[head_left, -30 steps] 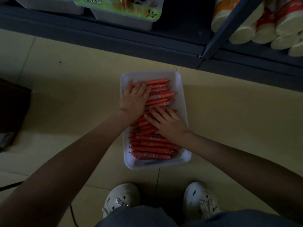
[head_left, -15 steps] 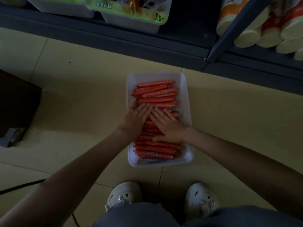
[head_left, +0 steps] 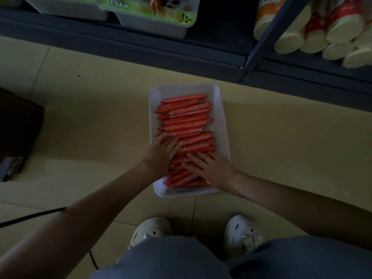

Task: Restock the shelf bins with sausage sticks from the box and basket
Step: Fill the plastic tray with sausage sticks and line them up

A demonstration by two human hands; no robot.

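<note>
A white rectangular bin (head_left: 222, 121) lies on the tiled floor in front of the shelf, packed with several red sausage sticks (head_left: 185, 115) lying crosswise. My left hand (head_left: 162, 153) lies flat on the sticks in the near left part of the bin, fingers straight. Beside it, my right hand (head_left: 209, 168) presses flat on the sticks in the near right part, fingers spread. Neither hand grips anything. The sticks under both palms are hidden.
A dark shelf base (head_left: 141, 51) runs across the top, with white bins (head_left: 153, 23) bearing a green price label. Stacked cup containers (head_left: 314, 31) fill the right shelf behind a slanted post. A dark box (head_left: 18, 125) stands at left. My white shoes (head_left: 151, 231) are below the bin.
Both hands have slid toward me along the sausage sticks, from the middle of the bin to its near end. The far sticks are now uncovered.
</note>
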